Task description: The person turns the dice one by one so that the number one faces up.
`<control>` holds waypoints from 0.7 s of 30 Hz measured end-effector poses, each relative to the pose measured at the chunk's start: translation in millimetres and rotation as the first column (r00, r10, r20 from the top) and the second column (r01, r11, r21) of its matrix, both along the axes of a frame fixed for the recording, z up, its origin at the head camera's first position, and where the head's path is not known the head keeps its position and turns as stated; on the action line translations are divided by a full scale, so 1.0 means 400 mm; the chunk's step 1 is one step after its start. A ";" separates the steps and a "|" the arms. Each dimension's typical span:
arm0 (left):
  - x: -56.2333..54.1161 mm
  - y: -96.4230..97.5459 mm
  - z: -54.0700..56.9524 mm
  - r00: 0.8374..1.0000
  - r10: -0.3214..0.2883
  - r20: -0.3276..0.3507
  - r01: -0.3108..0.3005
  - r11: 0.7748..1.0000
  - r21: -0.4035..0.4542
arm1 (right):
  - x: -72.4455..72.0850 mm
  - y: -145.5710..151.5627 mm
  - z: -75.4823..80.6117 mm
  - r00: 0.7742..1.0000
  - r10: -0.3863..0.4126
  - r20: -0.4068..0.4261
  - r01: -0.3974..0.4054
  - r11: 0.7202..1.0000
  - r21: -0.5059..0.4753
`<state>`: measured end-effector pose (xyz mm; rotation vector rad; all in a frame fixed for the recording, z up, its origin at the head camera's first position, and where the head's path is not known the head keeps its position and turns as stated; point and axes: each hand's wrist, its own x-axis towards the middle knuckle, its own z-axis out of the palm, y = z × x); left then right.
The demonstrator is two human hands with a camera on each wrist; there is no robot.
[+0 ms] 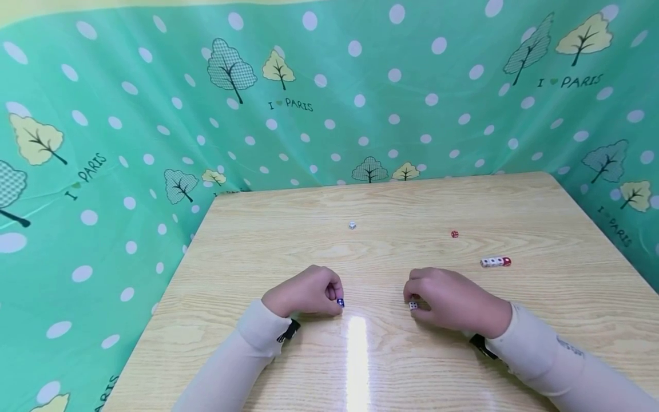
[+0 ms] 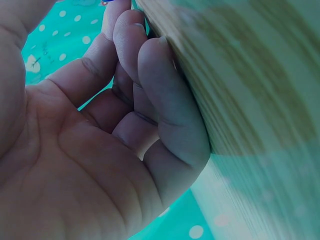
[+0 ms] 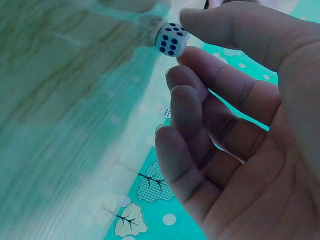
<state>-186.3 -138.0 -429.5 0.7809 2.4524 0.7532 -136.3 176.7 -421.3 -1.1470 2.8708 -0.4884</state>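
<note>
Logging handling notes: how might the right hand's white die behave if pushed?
Probably light: the white die is small beside the right hand. Its flat faces suggest it would slide under gentle pushes, though rounded corners might let it tumble.
</note>
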 end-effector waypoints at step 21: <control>-0.001 -0.002 -0.003 1.000 0.001 0.004 -0.001 1.000 0.007 | 0.000 -0.009 -0.016 0.998 0.004 -0.058 -0.003 0.999 0.032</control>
